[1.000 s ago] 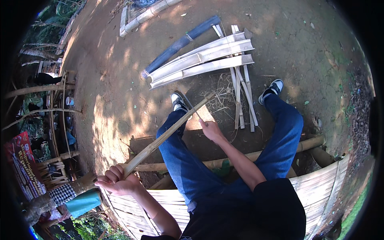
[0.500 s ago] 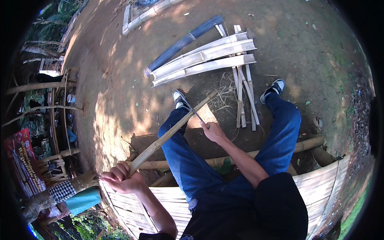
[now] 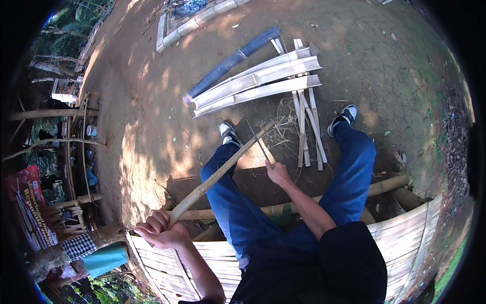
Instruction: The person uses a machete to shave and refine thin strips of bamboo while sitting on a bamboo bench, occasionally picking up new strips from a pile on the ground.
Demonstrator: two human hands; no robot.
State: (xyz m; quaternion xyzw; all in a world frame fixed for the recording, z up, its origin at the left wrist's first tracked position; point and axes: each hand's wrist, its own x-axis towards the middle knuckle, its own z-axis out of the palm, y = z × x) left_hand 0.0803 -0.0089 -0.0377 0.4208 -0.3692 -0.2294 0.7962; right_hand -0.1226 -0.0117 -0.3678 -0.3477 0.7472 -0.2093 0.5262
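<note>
My left hand (image 3: 161, 230) is closed around the near end of a long bamboo strip (image 3: 215, 178), which slants up and away to the right across my left thigh. In my right hand (image 3: 278, 174) is a knife (image 3: 259, 143); its thin blade points up and to the left and lies against or just over the strip near the far end. My fingers hide the knife's handle. Thin bamboo shavings (image 3: 281, 126) lie on the ground around the strip's far tip.
Split bamboo halves (image 3: 258, 76) and a dark bamboo pole (image 3: 230, 65) lie ahead, partly over narrow bamboo slats (image 3: 304, 126). I sit on a slatted bamboo bench (image 3: 405, 230). To the left stand a pole frame (image 3: 83, 152) and a red banner (image 3: 30, 207). A bordered ash pit (image 3: 190, 10) is at the far side.
My right hand has moved slightly right and nearer to me, and the knife has slid along the strip toward its far end. The left hand keeps its hold. The view has tilted slightly.
</note>
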